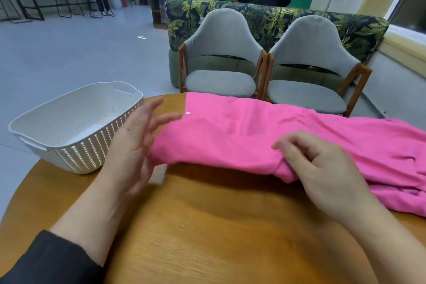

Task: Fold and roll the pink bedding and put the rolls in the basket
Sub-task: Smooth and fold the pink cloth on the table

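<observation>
The left hand [133, 145] is open, fingers straight and fanned apart, palm facing right toward the left end of the bedding [265, 143]; its fingertips reach over that end, but whether they touch the cloth cannot be told. The right hand [322, 170] lies on the near edge of the bedding with fingers curled, the cloth bunched under them, and appears to pinch a fold there; the thumb's hold is hidden.

The bedding is pink and lies folded into a long band across the far half of the round wooden table [219, 226], running from near the table's middle off to the right, where it is looser and creased. A small white dot shows near its left end.

The basket [76, 152] is white, perforated plastic with handle slots, standing on the table's left edge, just left of the left hand. Nothing shows inside it.

Beyond the table stand two grey chairs [221, 53].
</observation>
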A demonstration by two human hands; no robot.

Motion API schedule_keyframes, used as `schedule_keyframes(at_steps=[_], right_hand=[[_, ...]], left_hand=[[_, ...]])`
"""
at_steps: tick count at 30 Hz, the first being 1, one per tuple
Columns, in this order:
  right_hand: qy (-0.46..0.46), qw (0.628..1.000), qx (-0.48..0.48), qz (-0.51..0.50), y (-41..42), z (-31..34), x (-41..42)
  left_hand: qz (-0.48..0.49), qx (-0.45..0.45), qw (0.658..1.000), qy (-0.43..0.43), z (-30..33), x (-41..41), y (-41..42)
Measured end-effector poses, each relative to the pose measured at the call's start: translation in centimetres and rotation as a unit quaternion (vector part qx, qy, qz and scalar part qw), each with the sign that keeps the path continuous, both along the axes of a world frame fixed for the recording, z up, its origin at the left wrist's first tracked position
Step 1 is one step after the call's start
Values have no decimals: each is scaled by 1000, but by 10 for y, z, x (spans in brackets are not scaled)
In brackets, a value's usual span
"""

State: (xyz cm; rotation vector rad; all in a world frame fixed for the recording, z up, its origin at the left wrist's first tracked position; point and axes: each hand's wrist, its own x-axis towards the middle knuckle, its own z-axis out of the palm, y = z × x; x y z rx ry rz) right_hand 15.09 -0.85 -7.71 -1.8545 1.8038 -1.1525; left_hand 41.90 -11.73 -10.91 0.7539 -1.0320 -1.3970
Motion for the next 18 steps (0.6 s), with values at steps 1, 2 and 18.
schedule_keyframes(at_steps=[1, 2, 18], right_hand=[[36, 998, 47, 7, 4, -5, -1], [77, 993, 93, 11, 9, -13, -2], [269, 937, 199, -100, -1, -53, 28]], left_hand=[[28, 15, 996, -83, -5, 1, 2], [68, 25, 985, -158, -11, 3, 3], [30, -113, 742, -660, -38, 16, 32]])
